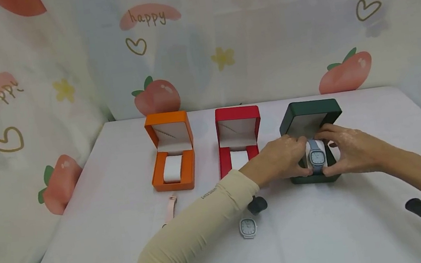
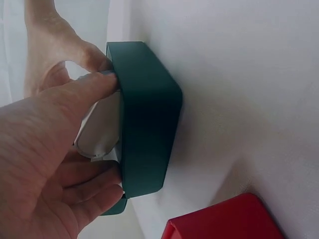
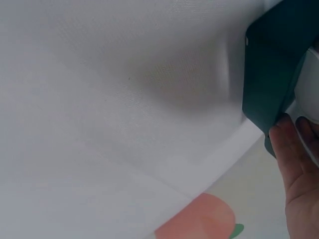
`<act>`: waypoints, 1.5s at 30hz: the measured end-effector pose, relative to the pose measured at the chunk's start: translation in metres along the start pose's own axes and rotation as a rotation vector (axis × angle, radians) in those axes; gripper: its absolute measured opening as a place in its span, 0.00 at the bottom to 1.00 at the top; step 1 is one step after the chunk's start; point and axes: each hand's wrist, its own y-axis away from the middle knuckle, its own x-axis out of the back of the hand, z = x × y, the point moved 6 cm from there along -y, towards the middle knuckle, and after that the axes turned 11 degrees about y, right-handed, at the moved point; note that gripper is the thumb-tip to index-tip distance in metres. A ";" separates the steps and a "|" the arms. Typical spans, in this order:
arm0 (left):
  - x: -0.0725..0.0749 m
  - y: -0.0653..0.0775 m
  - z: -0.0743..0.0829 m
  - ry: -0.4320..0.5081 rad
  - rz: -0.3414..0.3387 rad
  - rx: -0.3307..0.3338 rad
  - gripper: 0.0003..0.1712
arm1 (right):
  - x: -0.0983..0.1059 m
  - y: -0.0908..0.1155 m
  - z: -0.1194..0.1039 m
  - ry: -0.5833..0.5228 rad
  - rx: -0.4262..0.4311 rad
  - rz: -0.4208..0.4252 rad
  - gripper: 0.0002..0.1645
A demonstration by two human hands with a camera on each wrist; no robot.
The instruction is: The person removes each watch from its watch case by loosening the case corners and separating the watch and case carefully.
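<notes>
In the head view a blue-grey wristwatch (image 1: 317,158) sits around a white cushion inside the open green watch box (image 1: 309,108), its square face up. My left hand (image 1: 282,157) holds the watch and cushion from the left, thumb at the lower strap and fingers higher up. From the right, my right hand (image 1: 352,149) grips them the same way, thumb low and fingers near the top. In the left wrist view the left thumb presses at the rim of the green box (image 2: 149,119), beside the cushion's pale oval end (image 2: 99,124). The right wrist view shows fingers against the box's side (image 3: 271,64).
An open orange watch box (image 1: 158,174) and an open red watch box (image 1: 236,113) stand to the left, each with a white cushion. A pale silver watch (image 1: 248,228) and a pink-strapped watch (image 1: 171,208), partly hidden by the left sleeve, lie on the white table (image 1: 100,237).
</notes>
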 end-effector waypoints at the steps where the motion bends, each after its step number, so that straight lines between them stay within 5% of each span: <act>1: 0.000 0.000 0.000 0.002 -0.001 0.002 0.44 | 0.000 0.000 0.000 -0.007 -0.002 0.003 0.44; 14: 0.002 -0.003 -0.003 0.024 0.019 0.010 0.42 | -0.003 -0.001 0.004 -0.042 -0.053 -0.022 0.47; 22: 0.009 -0.005 -0.013 0.216 0.015 0.051 0.48 | 0.003 0.001 0.005 -0.127 -0.062 -0.035 0.48; 36: 0.013 0.004 -0.018 0.565 0.077 -0.002 0.43 | 0.011 0.011 -0.002 -0.193 -0.091 -0.021 0.42; 45: 0.016 0.009 -0.021 0.616 0.098 -0.016 0.43 | 0.013 0.018 -0.012 -0.304 -0.073 -0.062 0.49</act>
